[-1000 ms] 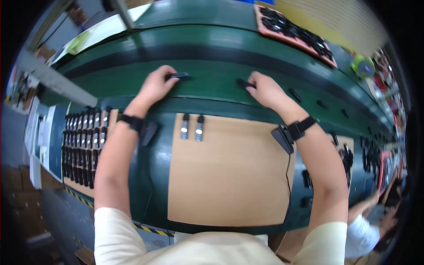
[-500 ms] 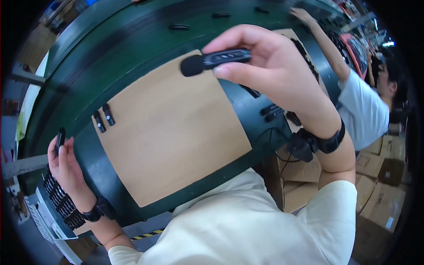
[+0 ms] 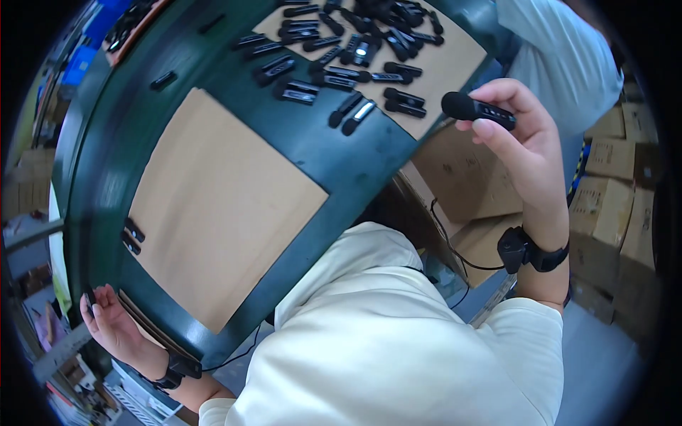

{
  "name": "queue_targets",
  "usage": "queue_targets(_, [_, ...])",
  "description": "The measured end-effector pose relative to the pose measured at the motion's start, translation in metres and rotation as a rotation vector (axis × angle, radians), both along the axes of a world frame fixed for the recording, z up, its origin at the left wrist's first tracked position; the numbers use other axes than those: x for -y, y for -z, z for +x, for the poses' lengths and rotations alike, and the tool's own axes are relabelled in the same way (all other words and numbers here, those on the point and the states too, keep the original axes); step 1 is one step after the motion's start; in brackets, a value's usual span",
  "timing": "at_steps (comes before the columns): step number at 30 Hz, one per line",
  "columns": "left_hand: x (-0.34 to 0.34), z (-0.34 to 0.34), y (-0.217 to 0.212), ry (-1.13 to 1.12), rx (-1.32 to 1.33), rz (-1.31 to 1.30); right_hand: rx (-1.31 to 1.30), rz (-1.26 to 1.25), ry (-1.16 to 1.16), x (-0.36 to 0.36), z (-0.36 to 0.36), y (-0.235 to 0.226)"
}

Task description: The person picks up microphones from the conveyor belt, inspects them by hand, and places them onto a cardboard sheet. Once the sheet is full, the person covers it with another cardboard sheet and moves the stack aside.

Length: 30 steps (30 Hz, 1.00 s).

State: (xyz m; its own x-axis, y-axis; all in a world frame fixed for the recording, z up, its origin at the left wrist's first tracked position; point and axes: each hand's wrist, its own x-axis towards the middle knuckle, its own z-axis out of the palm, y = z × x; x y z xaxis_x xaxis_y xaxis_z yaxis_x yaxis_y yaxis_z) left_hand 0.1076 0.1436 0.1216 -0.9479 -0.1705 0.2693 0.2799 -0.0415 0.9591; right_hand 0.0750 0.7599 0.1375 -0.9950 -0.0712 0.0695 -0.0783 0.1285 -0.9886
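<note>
Raised at the right, my right hand (image 3: 529,145) pinches a small black clip-on microphone (image 3: 477,111) between thumb and fingers. Its round foam tip points left. My left hand (image 3: 119,330), low at the left beyond the table edge, has its fingers around a slim black microphone (image 3: 89,302), seen edge-on and partly hidden. Between the hands, a brown cardboard sheet (image 3: 227,199) lies on the green table (image 3: 341,167). Two more black microphones (image 3: 133,230) lie side by side at its left edge.
Many black microphones (image 3: 344,74) are spread across the far table and a second cardboard sheet (image 3: 458,60). A few lie on the green surface (image 3: 163,80) at far left. A person in a light blue shirt (image 3: 561,57) is close at the far right. Cardboard boxes (image 3: 604,202) stand at right.
The view has swung right, bringing the spread of microphones into sight. My right hand has moved away from above the cardboard sheet, still holding its microphone. My left hand keeps hold of its microphone.
</note>
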Motion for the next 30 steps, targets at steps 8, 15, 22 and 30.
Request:
queue_targets(8, [-0.041,-0.011,-0.020,0.154,0.086,0.046,-0.071,0.017,0.254,-0.042,0.065,0.014])
queue_targets(15, [-0.084,0.004,-0.025,0.218,0.113,0.030,-0.019,-0.017,0.244,-0.049,0.067,0.031])
queue_targets(22, [-0.119,0.031,-0.018,0.105,0.130,-0.026,-0.074,0.054,0.054,-0.023,0.046,0.036])
queue_targets(30, [-0.154,0.044,0.011,-0.034,0.080,-0.144,-0.285,0.093,-0.278,0.048,0.003,0.047])
